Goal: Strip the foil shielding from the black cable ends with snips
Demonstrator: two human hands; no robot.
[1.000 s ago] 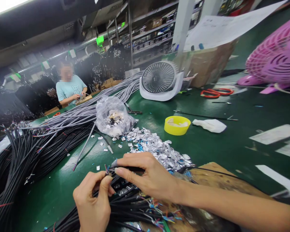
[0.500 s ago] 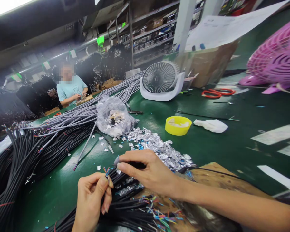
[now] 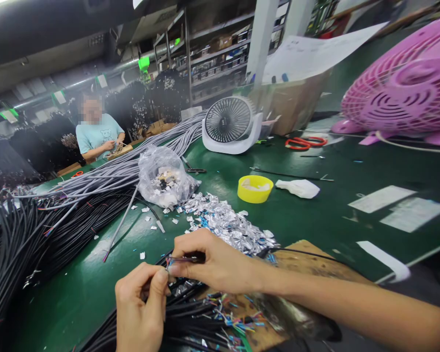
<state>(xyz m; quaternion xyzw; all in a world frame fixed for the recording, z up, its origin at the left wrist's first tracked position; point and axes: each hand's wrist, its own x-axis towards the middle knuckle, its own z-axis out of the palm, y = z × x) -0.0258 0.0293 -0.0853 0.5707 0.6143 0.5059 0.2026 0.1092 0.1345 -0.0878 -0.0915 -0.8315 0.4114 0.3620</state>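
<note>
My left hand is closed in a pinch on the end of a cable, most of which its fingers hide. Small coloured wires stick out at the fingertips. Over them my right hand is closed, its thumb and fingertips meeting the wires right beside my left thumb. A thin dark strip shows between the right fingers; I cannot make out what it is. Below both hands lies a bundle of black cables with stripped, coloured wire ends. Just beyond is a heap of silver foil scraps.
A clear plastic bag of scraps, a yellow tape ring, a white fan, red-handled scissors and a pink fan stand on the green table. Grey cables and black cables lie left. A person sits beyond.
My right hand has moved left and down onto the wire ends at my left fingertips, where the two hands now meet. The view has shifted slightly to the right.
</note>
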